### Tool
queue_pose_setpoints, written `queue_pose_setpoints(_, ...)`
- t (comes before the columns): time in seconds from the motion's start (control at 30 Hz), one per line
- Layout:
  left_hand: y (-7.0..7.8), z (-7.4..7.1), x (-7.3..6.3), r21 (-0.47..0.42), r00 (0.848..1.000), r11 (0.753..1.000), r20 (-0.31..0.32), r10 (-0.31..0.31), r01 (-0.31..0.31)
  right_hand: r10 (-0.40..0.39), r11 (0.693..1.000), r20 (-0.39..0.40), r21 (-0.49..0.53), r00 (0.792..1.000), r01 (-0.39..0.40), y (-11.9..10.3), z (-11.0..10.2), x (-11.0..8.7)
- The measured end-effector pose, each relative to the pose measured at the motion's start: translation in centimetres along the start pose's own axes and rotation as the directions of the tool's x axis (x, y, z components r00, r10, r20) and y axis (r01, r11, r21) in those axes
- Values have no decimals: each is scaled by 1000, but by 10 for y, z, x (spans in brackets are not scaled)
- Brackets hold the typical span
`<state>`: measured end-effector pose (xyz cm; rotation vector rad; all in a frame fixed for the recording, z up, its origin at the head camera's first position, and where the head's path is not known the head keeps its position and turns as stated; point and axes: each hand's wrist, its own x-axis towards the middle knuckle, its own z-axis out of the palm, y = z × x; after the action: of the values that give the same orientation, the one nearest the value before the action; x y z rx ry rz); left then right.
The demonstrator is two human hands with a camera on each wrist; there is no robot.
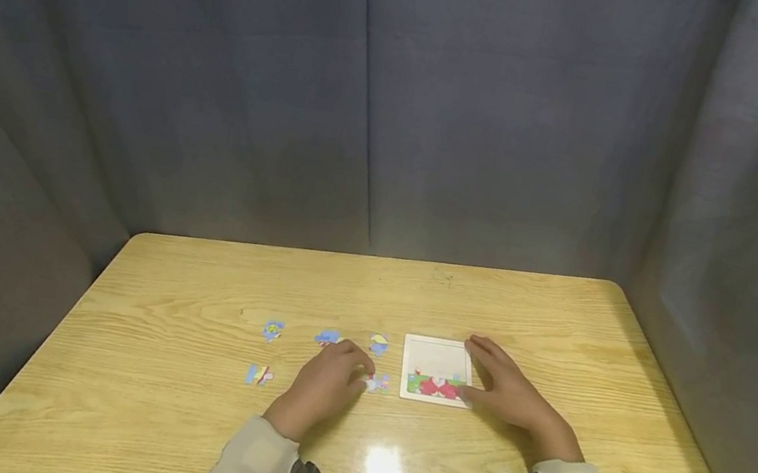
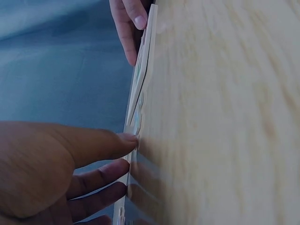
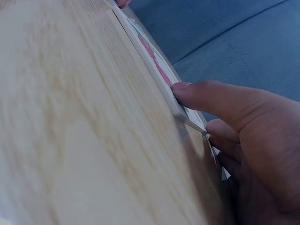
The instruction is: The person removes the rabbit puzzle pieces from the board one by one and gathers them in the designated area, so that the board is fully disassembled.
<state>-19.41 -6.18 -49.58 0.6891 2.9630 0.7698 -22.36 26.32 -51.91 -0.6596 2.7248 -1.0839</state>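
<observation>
My left hand (image 1: 325, 383) is low over the table with thumb and fingers bent at the left end of a light-blue and pink puzzle piece (image 1: 377, 383). In the left wrist view the thumb tip touches this piece, and the index finger is mostly hidden. To its right lies a square white puzzle tray (image 1: 406, 360), with a green and red picture strip (image 1: 436, 387) along its near side. My right hand (image 1: 507, 390) holds the tray's right side, its thumb on top near the lower corner and the other fingers along the edge.
Loose puzzle pieces lie left of the tray: a blue and yellow one (image 1: 379, 344), a blue one (image 1: 327, 336), one with a yellow face (image 1: 273, 329) and a striped one (image 1: 259, 374). Dark grey curtains (image 1: 372, 100) surround the wooden table (image 1: 164, 418).
</observation>
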Motion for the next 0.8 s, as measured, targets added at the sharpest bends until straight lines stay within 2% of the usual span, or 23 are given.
queue_pose_setpoints(0.17,1,-2,0,-5,1000,1000,-1,-2,2,-1,1000,7,2,1000,1,-2,1,0)
queue_pose_setpoints(0.33,6,-4,3,-4,999,1000,-22,27,-27,-12,1000,3,2,1000,12,-5,1,0)
queue_pose_setpoints(0.57,22,-2,11,-49,999,999,38,4,-2,12,1000,19,-6,1000,-12,-6,0,0)
queue_pose_setpoints(0.8,39,9,22,39,995,995,57,84,-86,26,1000,28,-15,999,-25,-5,-1,0)
